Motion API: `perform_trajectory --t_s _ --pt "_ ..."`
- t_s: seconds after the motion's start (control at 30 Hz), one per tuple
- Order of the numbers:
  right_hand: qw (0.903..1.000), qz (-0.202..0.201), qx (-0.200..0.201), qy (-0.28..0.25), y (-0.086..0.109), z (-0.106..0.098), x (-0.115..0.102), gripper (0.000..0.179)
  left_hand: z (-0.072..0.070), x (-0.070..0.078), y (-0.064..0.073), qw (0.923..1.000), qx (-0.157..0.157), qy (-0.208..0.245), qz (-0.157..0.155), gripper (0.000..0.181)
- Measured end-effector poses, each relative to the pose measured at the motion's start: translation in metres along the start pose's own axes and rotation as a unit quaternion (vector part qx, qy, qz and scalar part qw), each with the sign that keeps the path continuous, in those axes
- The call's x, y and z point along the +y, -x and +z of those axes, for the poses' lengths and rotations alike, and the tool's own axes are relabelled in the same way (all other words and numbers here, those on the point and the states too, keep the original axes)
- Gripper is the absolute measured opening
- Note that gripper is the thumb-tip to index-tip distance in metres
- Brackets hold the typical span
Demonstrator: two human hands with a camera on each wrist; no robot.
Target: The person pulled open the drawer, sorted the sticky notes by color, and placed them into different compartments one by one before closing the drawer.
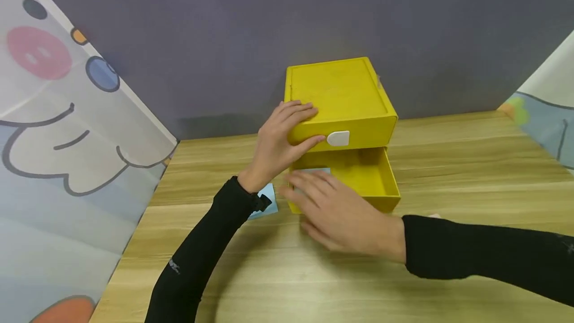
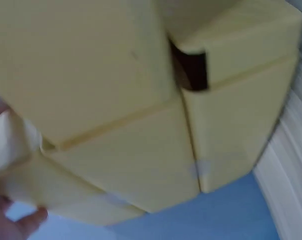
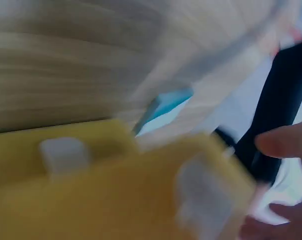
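Observation:
A yellow two-drawer box [image 1: 336,88] stands near the back of the table, its lower drawer [image 1: 365,173] pulled out and its upper one closed. My left hand [image 1: 284,136] rests on the box's upper left front edge, fingers flat on the top and thumb along the front beside the white handle [image 1: 339,138]. Blurred by motion, my right hand [image 1: 343,213] is over the front left of the lower drawer, fingers extended and nothing visible in them. Behind those fingers, a light blue piece [image 1: 324,169] shows inside the drawer, mostly hidden.
A light blue flat item [image 1: 269,201] lies on the wooden table [image 1: 278,283], left of the box and partly behind my left wrist. A small pale thing [image 1: 435,216] peeks out behind my right sleeve. The grey wall [image 1: 224,39] rises behind the box.

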State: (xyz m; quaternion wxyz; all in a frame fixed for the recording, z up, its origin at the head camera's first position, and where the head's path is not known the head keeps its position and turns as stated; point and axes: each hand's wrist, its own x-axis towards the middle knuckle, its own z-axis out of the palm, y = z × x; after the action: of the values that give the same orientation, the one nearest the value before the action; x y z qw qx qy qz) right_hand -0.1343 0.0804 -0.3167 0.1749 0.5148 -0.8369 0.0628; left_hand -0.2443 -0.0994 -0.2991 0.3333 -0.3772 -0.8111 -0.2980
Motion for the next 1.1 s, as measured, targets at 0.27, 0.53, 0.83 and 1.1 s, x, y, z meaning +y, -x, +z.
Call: perform_trajectory --t_s 0.27,0.53,0.83,1.1 --pt "0.993 -0.029 -0.115 -0.001 -0.007 0.052 -0.046 0.07 -0.007 -0.005 -0.005 0.9974 -0.061 0.03 0.026 0.047" --pt "0.9691 0.083 -0.228 -0.043 -0.039 0.086 -0.039 0.08 -0.009 -0.007 -0.002 0.9969 -0.072 0.021 0.023 0.048" --pt "0.9804 0.007 -0.195 0.032 -0.012 0.076 -0.039 0.064 -0.009 -0.012 0.0 0.9968 -0.072 0.003 0.035 0.048" --pt "0.9874 -0.092 -0.126 -0.025 0.042 0.047 -0.052 0.036 -0.011 -0.013 0.004 0.9953 -0.09 -0.007 0.036 0.048"
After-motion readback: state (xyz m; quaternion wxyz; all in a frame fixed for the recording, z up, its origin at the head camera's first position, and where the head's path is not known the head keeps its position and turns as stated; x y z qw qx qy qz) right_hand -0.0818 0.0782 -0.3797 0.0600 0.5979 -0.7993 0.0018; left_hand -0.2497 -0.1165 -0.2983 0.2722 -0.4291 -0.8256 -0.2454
